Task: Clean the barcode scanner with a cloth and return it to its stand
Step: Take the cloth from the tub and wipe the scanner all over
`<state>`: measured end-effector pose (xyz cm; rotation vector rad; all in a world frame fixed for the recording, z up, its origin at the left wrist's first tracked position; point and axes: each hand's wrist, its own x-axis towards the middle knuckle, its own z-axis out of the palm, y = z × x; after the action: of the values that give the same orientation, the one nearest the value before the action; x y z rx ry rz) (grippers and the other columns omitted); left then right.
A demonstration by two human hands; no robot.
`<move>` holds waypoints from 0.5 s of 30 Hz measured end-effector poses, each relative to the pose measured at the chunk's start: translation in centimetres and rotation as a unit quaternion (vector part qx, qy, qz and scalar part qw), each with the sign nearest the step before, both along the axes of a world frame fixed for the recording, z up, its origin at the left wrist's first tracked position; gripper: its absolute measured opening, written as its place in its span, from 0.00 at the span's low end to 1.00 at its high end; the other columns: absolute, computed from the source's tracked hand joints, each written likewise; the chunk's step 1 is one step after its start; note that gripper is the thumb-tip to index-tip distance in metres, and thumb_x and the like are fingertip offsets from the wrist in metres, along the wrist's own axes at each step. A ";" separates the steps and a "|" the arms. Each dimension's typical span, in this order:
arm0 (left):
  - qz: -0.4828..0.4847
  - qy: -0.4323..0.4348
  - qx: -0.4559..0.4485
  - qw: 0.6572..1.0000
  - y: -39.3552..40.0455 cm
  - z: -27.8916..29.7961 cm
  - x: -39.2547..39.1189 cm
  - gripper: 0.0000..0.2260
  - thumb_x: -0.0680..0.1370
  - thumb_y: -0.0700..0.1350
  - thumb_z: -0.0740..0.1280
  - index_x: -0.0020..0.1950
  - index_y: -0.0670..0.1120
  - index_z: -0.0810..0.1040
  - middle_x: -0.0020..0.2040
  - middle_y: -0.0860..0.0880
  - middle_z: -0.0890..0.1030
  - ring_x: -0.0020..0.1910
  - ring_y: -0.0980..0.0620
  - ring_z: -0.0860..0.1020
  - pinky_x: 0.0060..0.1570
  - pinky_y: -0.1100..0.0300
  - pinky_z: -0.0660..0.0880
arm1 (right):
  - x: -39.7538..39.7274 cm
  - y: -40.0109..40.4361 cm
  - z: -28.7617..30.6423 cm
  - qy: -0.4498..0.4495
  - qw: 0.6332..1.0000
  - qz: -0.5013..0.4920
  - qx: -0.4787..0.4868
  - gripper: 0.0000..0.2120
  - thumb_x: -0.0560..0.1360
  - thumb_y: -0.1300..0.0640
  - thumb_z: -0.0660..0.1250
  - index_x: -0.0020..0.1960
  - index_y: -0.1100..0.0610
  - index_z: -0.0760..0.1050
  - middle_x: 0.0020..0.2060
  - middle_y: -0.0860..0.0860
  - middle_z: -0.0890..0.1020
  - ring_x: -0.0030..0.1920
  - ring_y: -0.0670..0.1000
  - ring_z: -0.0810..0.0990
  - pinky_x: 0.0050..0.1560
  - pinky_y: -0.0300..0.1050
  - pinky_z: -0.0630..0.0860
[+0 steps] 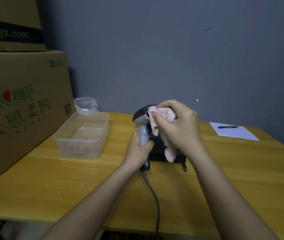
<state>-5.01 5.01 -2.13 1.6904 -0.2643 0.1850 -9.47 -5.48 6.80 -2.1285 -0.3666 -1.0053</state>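
Note:
A grey and black barcode scanner (141,118) stands upright above the middle of the yellow table (68,179). My left hand (138,149) grips its handle from the left. My right hand (177,125) holds a pink cloth (162,115) pressed against the front of the scanner's head, and one end of the cloth hangs down. Behind my hands sits the black stand (179,158), mostly hidden. The scanner's dark cable (155,201) runs toward the table's near edge.
A clear plastic tub (82,135) stands left of the scanner, with a crumpled clear bag (85,105) behind it. Large cardboard boxes (20,104) are stacked at the left. At the far right lies a white sheet (233,132) with a pen (227,127).

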 end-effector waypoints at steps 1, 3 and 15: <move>0.002 -0.014 0.006 1.000 -0.1 0.2 -0.2 0.06 0.74 0.40 0.64 0.42 0.50 0.70 0.39 0.47 0.75 0.38 0.51 0.73 0.34 0.63 0.70 | 0.1 0.5 -0.2 0.005 0.999 0.016 0.029 0.03 0.70 0.57 0.72 0.43 0.54 0.79 0.39 0.47 0.83 0.42 0.45 0.80 0.43 0.40 0.76; 0.019 -0.022 0.018 0.999 -0.1 0.4 -0.4 0.11 0.75 0.38 0.63 0.38 0.51 0.68 0.35 0.50 0.72 0.35 0.52 0.71 0.29 0.64 0.68 | 0.5 0.8 -0.6 0.010 0.997 0.037 0.071 0.03 0.70 0.58 0.72 0.43 0.53 0.79 0.39 0.46 0.83 0.42 0.44 0.81 0.43 0.41 0.77; 0.077 0.029 0.069 0.994 0.2 -0.7 -0.1 0.09 0.74 0.43 0.65 0.52 0.43 0.69 0.38 0.50 0.71 0.33 0.54 0.69 0.30 0.60 0.66 | 1.9 -0.5 0.4 0.056 0.906 -0.187 -0.374 0.05 0.75 0.67 0.62 0.42 0.60 0.68 0.38 0.54 0.72 0.45 0.58 0.73 0.35 0.45 0.61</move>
<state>-5.07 5.25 -2.80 1.8510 -0.1050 0.2348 -7.56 -5.94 7.25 -3.0306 -0.3220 -1.0462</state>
